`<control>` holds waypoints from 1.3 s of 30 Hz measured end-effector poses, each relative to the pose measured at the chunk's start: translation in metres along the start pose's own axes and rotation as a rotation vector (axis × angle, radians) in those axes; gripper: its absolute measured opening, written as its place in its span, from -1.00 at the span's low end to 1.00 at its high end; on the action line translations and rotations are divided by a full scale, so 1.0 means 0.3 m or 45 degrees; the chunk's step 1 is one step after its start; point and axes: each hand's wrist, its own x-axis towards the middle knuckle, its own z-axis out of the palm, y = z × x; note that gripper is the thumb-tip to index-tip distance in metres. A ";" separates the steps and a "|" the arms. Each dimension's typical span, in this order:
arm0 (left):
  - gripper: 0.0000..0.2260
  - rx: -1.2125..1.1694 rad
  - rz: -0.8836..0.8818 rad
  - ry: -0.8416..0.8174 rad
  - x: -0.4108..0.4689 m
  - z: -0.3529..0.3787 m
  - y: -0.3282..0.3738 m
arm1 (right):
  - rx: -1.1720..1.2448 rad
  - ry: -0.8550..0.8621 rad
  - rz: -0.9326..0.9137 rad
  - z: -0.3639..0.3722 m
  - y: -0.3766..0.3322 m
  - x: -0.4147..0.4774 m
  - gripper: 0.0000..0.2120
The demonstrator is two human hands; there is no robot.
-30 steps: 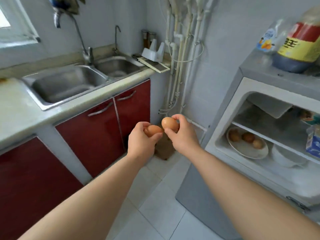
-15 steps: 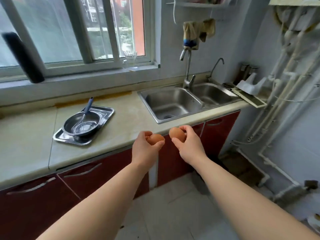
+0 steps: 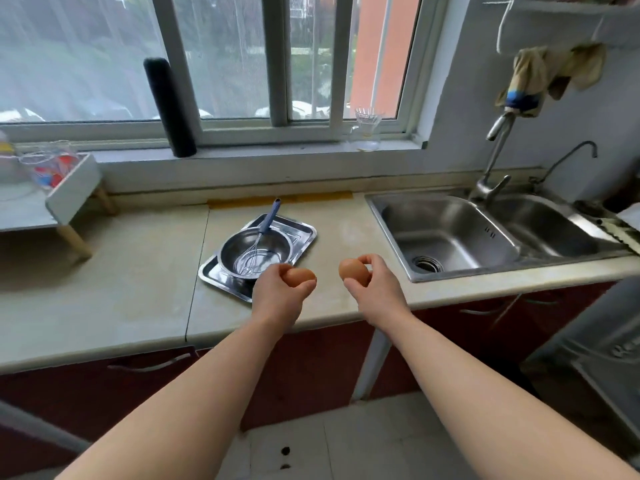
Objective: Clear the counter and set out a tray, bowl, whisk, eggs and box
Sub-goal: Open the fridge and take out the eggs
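The left egg (image 3: 298,277) sat gripped in the curled fingers of the left hand (image 3: 277,294); the right egg (image 3: 353,271) was pinched between thumb and fingertips of the right hand (image 3: 379,289) — both over the front edge of the counter (image 3: 138,271), a gap between them. At eleven o'clock from the left hand lay the tray (image 3: 301,233), bearing the bowl (image 3: 254,252) with the whisk (image 3: 258,244) leaning inside; the sink (image 3: 450,237) lay at two o'clock.

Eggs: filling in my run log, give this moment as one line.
left hand: holds left egg | right hand: holds right egg | tray: on counter, bowl on it, whisk in bowl
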 end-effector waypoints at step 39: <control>-0.70 0.466 -0.007 -0.217 1.178 0.203 -0.163 | -0.340 -0.070 0.020 0.699 -0.039 1.045 -0.62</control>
